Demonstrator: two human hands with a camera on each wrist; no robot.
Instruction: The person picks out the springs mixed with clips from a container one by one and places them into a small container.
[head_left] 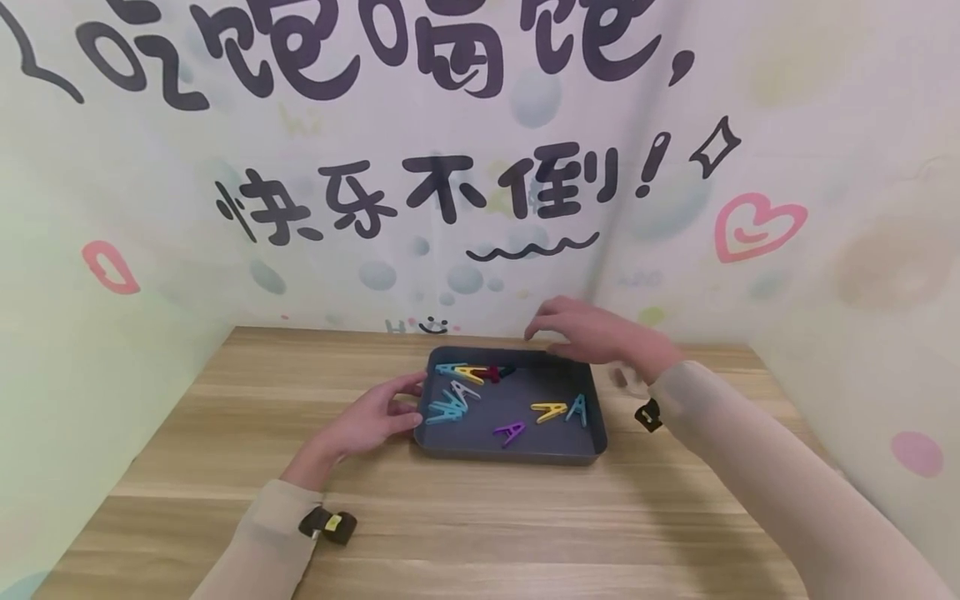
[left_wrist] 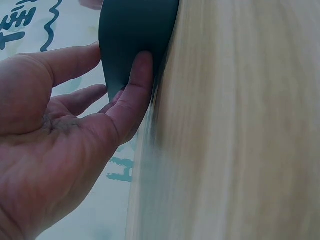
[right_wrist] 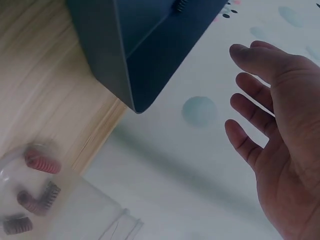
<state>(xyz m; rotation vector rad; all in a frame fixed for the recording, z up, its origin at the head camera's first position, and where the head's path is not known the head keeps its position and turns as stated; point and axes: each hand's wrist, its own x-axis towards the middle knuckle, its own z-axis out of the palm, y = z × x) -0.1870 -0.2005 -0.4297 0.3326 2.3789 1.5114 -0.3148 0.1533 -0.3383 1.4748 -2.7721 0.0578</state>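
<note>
A dark grey tray (head_left: 510,456) sits on the wooden table and holds several plastic clothespegs. At its left lie blue, white and yellow pegs, among them a white clothespeg (head_left: 465,390); a dark red piece lies by the far wall. Toward the front and right are a purple clothespeg (head_left: 510,432), a yellow clothespeg (head_left: 550,411) and a blue clothespeg (head_left: 577,410). My left hand (head_left: 375,417) touches the tray's left end wall from outside with fingers extended. Above the tray's far right edge, my right hand (head_left: 585,331) hovers with loosely bent fingers, holding nothing.
Right of the tray stands a clear plastic container (right_wrist: 75,200) with several ridged dark red and dark pieces inside. A printed cloth wall (head_left: 360,275) rises behind the wooden table (head_left: 480,525) and along both sides.
</note>
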